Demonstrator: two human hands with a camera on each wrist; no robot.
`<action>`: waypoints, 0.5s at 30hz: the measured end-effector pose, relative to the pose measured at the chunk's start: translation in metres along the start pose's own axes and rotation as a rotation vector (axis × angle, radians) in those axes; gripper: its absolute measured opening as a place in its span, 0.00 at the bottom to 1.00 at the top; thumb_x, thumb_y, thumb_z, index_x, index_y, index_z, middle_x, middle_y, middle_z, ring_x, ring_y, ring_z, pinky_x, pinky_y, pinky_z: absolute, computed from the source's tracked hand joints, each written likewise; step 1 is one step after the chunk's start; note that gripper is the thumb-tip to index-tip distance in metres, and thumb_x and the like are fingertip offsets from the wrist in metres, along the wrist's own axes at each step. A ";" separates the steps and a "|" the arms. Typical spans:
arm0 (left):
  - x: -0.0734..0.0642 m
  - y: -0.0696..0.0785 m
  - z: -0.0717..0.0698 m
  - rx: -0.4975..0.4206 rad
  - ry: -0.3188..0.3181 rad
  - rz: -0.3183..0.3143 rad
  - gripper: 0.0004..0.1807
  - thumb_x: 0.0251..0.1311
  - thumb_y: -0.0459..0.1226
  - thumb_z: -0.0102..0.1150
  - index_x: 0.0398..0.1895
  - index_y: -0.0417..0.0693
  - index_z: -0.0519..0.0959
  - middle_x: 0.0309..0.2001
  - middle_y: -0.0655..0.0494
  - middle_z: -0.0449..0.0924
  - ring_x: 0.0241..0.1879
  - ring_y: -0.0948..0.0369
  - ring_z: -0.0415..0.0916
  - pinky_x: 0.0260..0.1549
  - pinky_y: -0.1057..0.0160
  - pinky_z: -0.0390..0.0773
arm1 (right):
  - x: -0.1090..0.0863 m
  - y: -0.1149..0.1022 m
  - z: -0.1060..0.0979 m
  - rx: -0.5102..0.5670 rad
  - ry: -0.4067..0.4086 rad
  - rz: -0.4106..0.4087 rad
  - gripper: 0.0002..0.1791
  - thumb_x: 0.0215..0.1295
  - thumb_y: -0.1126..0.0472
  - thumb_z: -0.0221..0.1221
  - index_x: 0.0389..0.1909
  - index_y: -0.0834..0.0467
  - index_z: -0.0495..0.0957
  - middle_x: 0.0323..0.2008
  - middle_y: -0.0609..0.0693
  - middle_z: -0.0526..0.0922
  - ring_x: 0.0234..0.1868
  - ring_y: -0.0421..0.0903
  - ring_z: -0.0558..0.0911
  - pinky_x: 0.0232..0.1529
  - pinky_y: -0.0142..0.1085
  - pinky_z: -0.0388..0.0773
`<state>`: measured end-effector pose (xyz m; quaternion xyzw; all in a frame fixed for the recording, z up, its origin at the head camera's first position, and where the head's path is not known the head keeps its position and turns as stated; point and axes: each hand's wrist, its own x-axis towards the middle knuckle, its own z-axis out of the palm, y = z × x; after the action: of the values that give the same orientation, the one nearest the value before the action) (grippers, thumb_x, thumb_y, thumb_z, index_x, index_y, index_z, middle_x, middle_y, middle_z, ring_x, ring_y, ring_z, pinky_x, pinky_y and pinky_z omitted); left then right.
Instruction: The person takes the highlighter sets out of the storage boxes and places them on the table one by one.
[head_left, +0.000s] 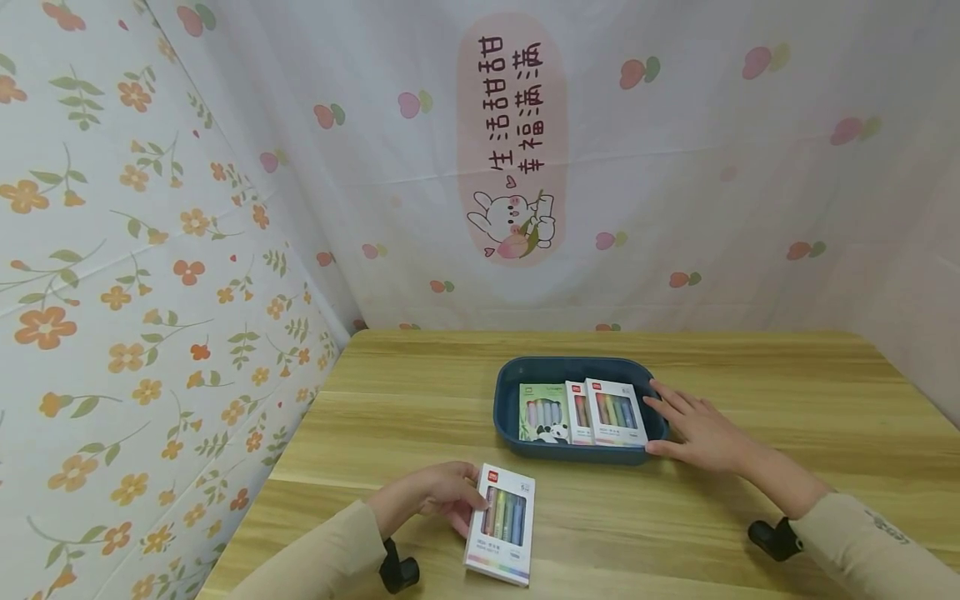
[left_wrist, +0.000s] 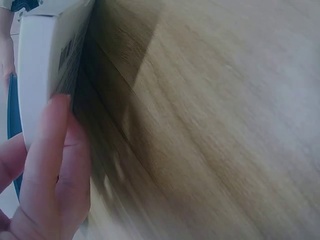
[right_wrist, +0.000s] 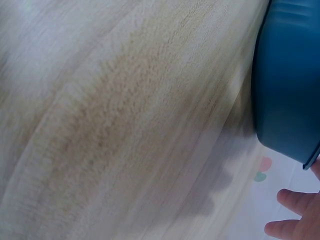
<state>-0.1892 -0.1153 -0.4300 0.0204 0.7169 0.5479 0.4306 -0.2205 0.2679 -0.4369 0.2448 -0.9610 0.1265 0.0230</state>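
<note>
My left hand (head_left: 444, 493) pinches a white crayon box (head_left: 501, 525) by its left edge, in front of the bin. Through the box's window several coloured sticks show, and its back side faces down toward the table. In the left wrist view, the thumb and fingers (left_wrist: 45, 150) grip the box's white side. At the right end of a dark blue bin (head_left: 581, 452), my right hand (head_left: 701, 433) has its fingers spread, fingertips at the rim. Inside the bin lie a green crayon box (head_left: 543, 398) with a panda and two white crayon boxes (head_left: 617, 410), one partly overlapping the other.
The bin stands on a wood-grain table (head_left: 405, 367). Behind the table hangs a white printed curtain (head_left: 675, 167), and a floral curtain (head_left: 172, 292) runs along the left. A black wrist camera (head_left: 399, 568) sits at the left sleeve, another (head_left: 776, 540) at the right.
</note>
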 end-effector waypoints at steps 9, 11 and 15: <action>0.000 -0.002 0.002 0.145 0.152 -0.005 0.11 0.46 0.29 0.55 0.32 0.36 0.66 0.22 0.45 0.75 0.14 0.62 0.72 0.14 0.68 0.75 | 0.001 0.002 0.001 0.007 -0.014 0.014 0.43 0.47 0.35 0.49 0.59 0.58 0.54 0.62 0.56 0.46 0.57 0.62 0.52 0.51 0.59 0.47; -0.002 -0.003 0.004 0.187 0.190 -0.013 0.10 0.46 0.30 0.56 0.31 0.36 0.67 0.21 0.45 0.75 0.12 0.63 0.70 0.13 0.69 0.74 | 0.001 0.002 0.001 0.006 -0.007 0.009 0.43 0.47 0.36 0.49 0.59 0.58 0.55 0.62 0.56 0.47 0.57 0.62 0.52 0.51 0.59 0.47; -0.003 -0.003 0.006 0.240 0.234 -0.027 0.10 0.45 0.30 0.57 0.29 0.37 0.66 0.20 0.46 0.73 0.12 0.63 0.69 0.13 0.69 0.74 | 0.001 0.002 0.001 -0.004 0.005 -0.003 0.43 0.47 0.36 0.49 0.59 0.59 0.55 0.62 0.57 0.47 0.57 0.62 0.53 0.51 0.59 0.48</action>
<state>-0.1820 -0.1135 -0.4307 -0.0019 0.8225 0.4513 0.3460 -0.2219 0.2687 -0.4386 0.2458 -0.9609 0.1251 0.0259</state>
